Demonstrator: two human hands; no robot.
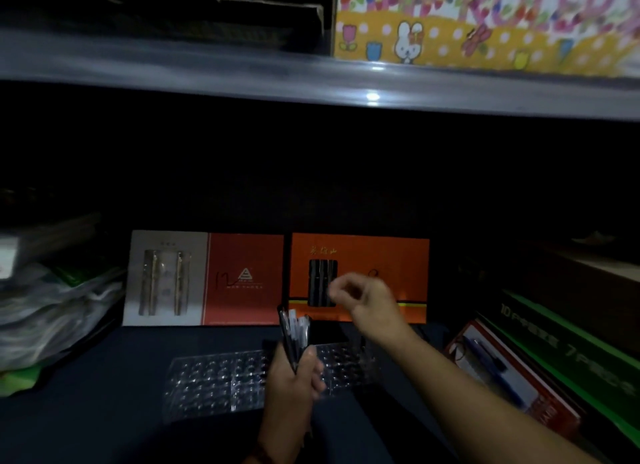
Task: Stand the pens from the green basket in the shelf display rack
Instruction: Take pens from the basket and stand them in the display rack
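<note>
DIM STOCK SHELF: My left hand [294, 377] grips a bundle of pens [292, 332] around their lower barrels. The upper ends fan out above my fist, directly over the clear display rack [214, 380]. The rack lies flat on the dark shelf surface with its rows of round holes facing up. In this light I cannot tell whether any hole holds a pen. The green basket is not something I can pick out here.

Just beyond the rack, my right hand [363, 295] hovers in the air with its fingers curled toward the thumb. It is blurred, and I cannot tell whether it pinches a pen or nothing at all.

The pens look light, stiff and smooth-sided, so a loose bundle is likely to slip. I judge it best to draw one out at a time, pinching it high on the barrel between thumb and forefinger and steering the lower end straight into a hole. The rack looks like thin plastic and may skate if nudged.

Behind stand a grey-and-red pen box [242, 276] and an orange pen box [381, 255], side by side. A plastic bag [52, 307] slumps at left and a red box [512, 377] leans at right. Above the upper shelf edge [207, 72] sits a bright ruler carton [485, 23].
</note>
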